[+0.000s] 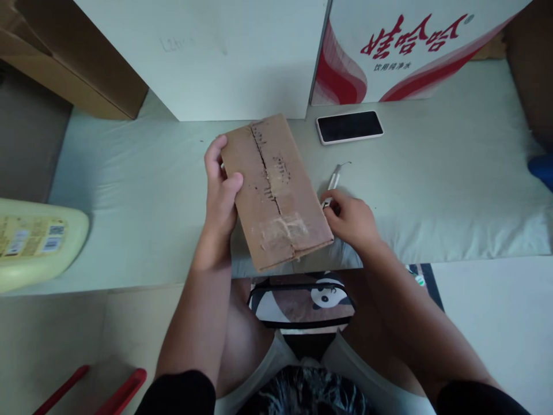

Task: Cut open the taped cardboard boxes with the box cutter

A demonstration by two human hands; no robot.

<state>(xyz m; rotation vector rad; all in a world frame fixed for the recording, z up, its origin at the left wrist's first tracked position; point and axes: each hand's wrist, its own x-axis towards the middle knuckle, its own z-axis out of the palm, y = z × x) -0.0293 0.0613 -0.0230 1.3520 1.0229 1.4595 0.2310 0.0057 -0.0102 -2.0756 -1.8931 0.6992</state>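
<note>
My left hand [221, 187] grips the left side of a small brown cardboard box [276, 190], thumb on top and fingers along its edge. The box is tilted over the covered surface, its top seam torn and a strip of wrinkled clear tape near its lower end. Beside its right edge, my right hand [349, 216] is closed on the lower end of a slim white and silver utility knife [333, 180]. A thin curved bit sticks out from the far tip of this tool. The box's underside is hidden.
A phone [349, 127] lies face up beyond the knife. Large white cartons [242, 63], one with red lettering [410, 43], stand behind. A pale yellow bottle [43, 245] lies at the left, near a brown carton [99, 63]. Red bars [121, 392] show at lower left.
</note>
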